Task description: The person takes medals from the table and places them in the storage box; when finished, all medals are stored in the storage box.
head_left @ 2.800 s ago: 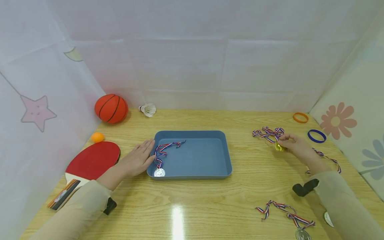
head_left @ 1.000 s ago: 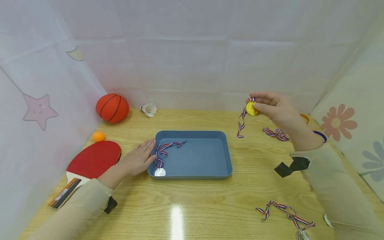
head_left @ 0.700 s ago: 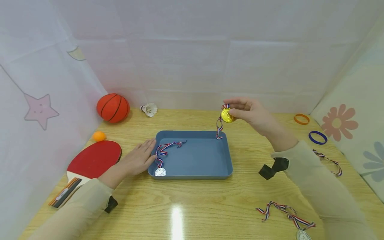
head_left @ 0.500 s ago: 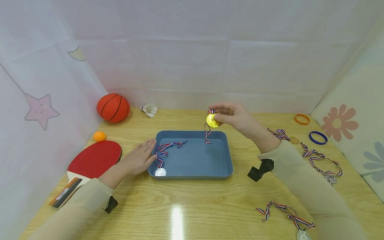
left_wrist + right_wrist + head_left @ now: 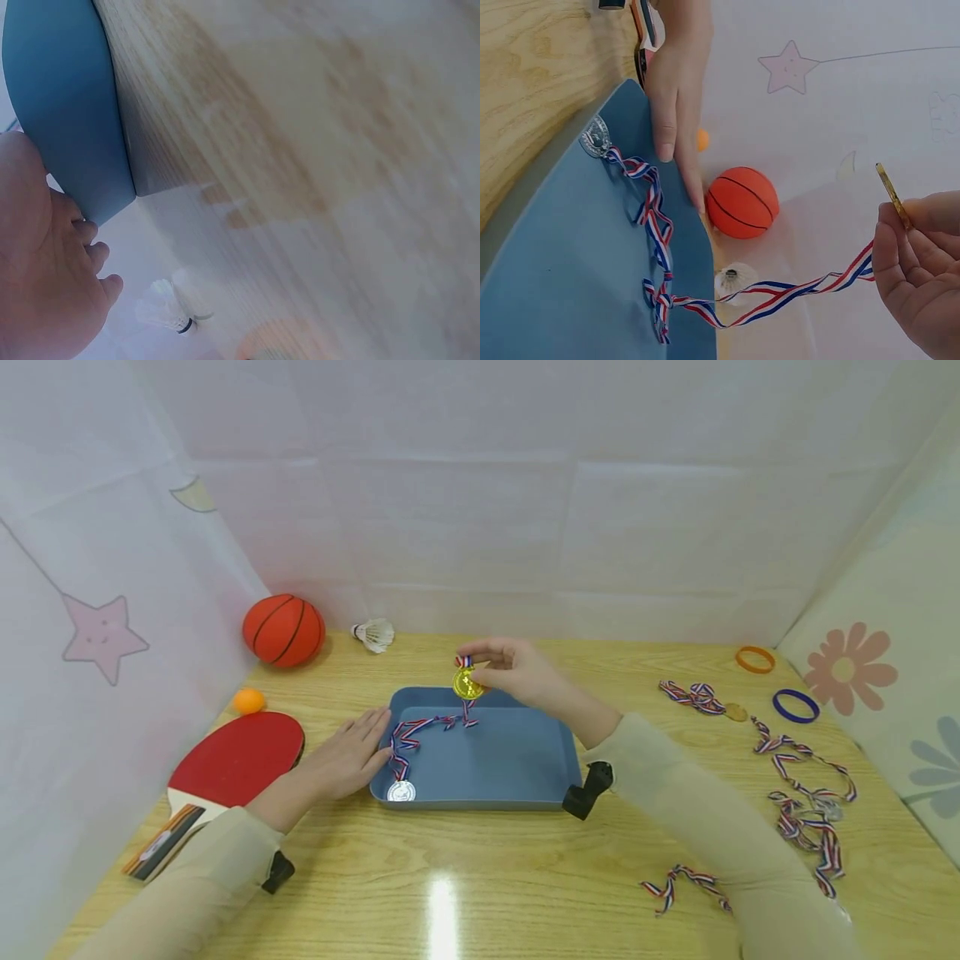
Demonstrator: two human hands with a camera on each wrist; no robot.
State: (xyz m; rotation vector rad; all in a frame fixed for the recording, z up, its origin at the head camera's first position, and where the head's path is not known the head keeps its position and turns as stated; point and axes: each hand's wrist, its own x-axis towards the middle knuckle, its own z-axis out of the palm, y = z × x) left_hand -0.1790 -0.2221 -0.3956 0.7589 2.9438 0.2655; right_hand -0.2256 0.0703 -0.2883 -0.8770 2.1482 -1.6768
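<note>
My right hand [image 5: 517, 677] pinches a gold medal [image 5: 467, 683] above the back of the blue-grey tray [image 5: 510, 760]. The medal's striped ribbon [image 5: 780, 296] trails down into the tray; its end appears close to another ribbon there. In the tray's front left corner lies a silver medal [image 5: 401, 791], its red, white and blue ribbon [image 5: 405, 739] stretched toward the back. My left hand [image 5: 348, 756] rests with straight fingers on the tray's left rim. From the right wrist, the gold medal [image 5: 892, 195] shows edge-on between thumb and fingers.
At left are a red table tennis bat [image 5: 236, 760], an orange ball [image 5: 248, 701], a small basketball [image 5: 283, 631] and a shuttlecock [image 5: 373, 634]. At right lie several ribboned medals, including a gold one [image 5: 736, 712], plus orange [image 5: 755, 660] and blue [image 5: 796, 706] wristbands.
My right hand picked up the gold medal from the right side of the table, raised it and carried it left over the tray. The left hand has stayed on the rim.
</note>
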